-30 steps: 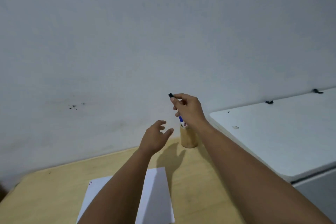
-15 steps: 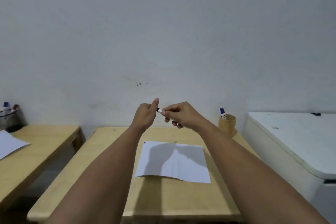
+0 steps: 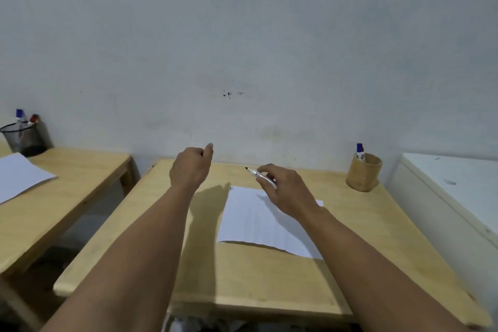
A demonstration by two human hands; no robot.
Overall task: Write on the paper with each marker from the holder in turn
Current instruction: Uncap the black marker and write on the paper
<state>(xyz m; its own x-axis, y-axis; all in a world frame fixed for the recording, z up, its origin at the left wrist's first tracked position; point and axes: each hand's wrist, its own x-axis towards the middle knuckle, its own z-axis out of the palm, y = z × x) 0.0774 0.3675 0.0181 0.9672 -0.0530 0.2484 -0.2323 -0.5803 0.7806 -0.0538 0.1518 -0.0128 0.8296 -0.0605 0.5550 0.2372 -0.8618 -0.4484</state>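
My right hand [image 3: 287, 191] holds a white marker [image 3: 260, 176] with its black tip bare, pointing left, above the far edge of the white paper [image 3: 256, 224]. My left hand [image 3: 191, 167] is closed in a fist to the left of it, most likely around the marker's cap, which is hidden. The paper lies flat on the middle of the wooden table [image 3: 269, 277]. At the table's far right corner stands a wooden holder [image 3: 363, 172] with one blue-capped marker [image 3: 360, 151] in it.
A second wooden table [image 3: 67, 188] at the left carries a sheet of paper [image 3: 18, 175] and a black mesh cup [image 3: 24, 139] with markers. A white cabinet [image 3: 452, 186] stands against the table's right side. A wall is right behind.
My hands have pulled apart: the marker's black tip is now uncovered in my right hand, and my left hand has drawn away to the left. The view has tilted down slightly.
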